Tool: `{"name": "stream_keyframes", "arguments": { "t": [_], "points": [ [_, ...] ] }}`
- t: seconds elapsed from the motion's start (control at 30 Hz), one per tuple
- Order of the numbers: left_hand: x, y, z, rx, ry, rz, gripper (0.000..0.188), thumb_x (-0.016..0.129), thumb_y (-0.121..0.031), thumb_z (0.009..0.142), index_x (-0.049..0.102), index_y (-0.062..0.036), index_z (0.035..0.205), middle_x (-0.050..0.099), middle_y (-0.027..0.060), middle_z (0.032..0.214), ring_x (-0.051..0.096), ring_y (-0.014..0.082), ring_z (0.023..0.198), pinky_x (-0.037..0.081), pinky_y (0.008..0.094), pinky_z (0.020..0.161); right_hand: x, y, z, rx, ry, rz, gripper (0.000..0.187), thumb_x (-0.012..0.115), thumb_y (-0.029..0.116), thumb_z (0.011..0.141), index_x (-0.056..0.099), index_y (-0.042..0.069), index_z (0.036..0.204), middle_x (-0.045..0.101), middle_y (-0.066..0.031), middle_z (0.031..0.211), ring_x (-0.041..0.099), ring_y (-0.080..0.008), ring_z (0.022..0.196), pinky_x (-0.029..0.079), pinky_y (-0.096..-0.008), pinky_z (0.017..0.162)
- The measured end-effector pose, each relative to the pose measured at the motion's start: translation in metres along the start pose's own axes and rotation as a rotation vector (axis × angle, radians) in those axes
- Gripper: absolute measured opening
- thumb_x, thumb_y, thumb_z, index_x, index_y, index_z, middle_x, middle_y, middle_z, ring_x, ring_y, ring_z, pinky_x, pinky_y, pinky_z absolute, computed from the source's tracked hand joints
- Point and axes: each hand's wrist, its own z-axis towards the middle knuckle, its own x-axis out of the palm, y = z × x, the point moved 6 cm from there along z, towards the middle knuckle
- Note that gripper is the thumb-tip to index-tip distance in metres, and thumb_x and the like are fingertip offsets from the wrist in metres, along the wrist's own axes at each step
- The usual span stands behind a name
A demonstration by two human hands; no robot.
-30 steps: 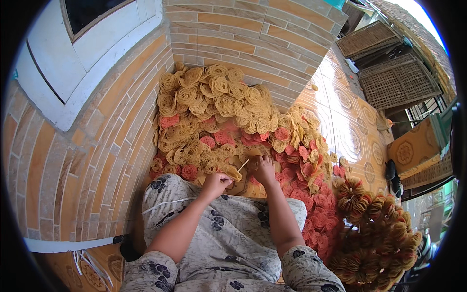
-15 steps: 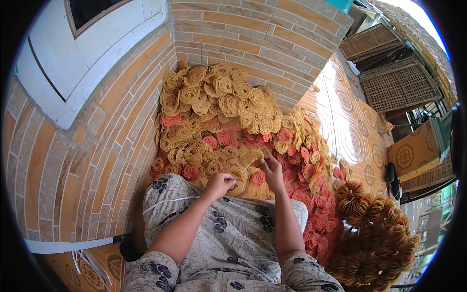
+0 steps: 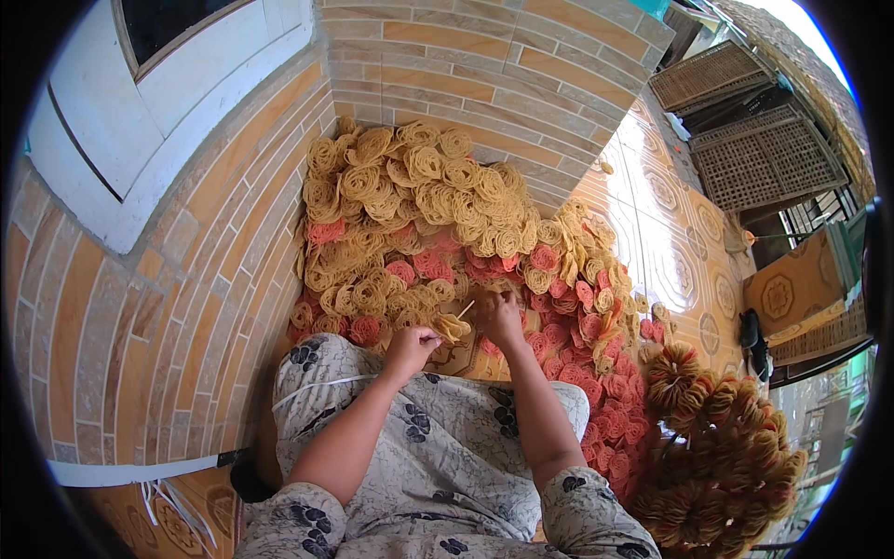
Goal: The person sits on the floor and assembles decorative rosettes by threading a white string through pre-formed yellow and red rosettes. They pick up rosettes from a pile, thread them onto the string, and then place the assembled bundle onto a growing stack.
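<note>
My left hand (image 3: 411, 350) is closed in a pinch on one end of a thin pale stick (image 3: 467, 309), above my lap. On that stick sit a few yellow swirled, lacy cracker discs (image 3: 452, 326), just past my fingertips. To the right, my right hand (image 3: 501, 322) is over the near edge of the pile, its fingers bent down and closed among the discs. What they grip is hidden under them. Around both hands lie many loose yellow discs (image 3: 372, 303) and coral-pink discs (image 3: 610, 424).
A tiled brick-pattern wall (image 3: 447, 65) rises behind the heap, with another at the left. Bunches of threaded discs (image 3: 717, 456) lie at the right. Woven racks (image 3: 768, 158) lean farther off. Dark footwear (image 3: 754, 343) lies on the patterned floor.
My right hand has moved off the stick, slightly left and forward, down onto the pile. The stick's tip now shows free, and the discs sit near my left fingers.
</note>
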Motion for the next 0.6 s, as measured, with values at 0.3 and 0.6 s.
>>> {"name": "stream_keyframes", "arguments": {
  "t": [0.3, 0.6],
  "points": [
    [0.003, 0.004, 0.001, 0.006, 0.018, -0.013, 0.022, 0.07, -0.023, 0.085, 0.073, -0.0029, 0.094, 0.07, 0.0118, 0.077, 0.066, 0.0213, 0.068, 0.049, 0.0341, 0.064, 0.056, -0.035, -0.016, 0.573, 0.296, 1.035, 0.027, 0.075, 0.007, 0.081, 0.057, -0.005, 0.099, 0.068, -0.0087, 0.089, 0.062, -0.0139, 0.078, 0.049, -0.0284, 0.071],
    [0.003, -0.001, -0.001, 0.02, 0.037, -0.041, 0.022, 0.071, -0.022, 0.084, 0.073, -0.0026, 0.094, 0.071, 0.0121, 0.078, 0.066, 0.0214, 0.069, 0.049, 0.0342, 0.064, 0.008, -0.005, -0.014, 0.419, 0.273, 0.978, 0.019, 0.071, 0.002, 0.083, 0.059, -0.002, 0.098, 0.067, -0.0056, 0.091, 0.061, -0.0094, 0.081, 0.049, -0.0255, 0.074]
  ]
}}
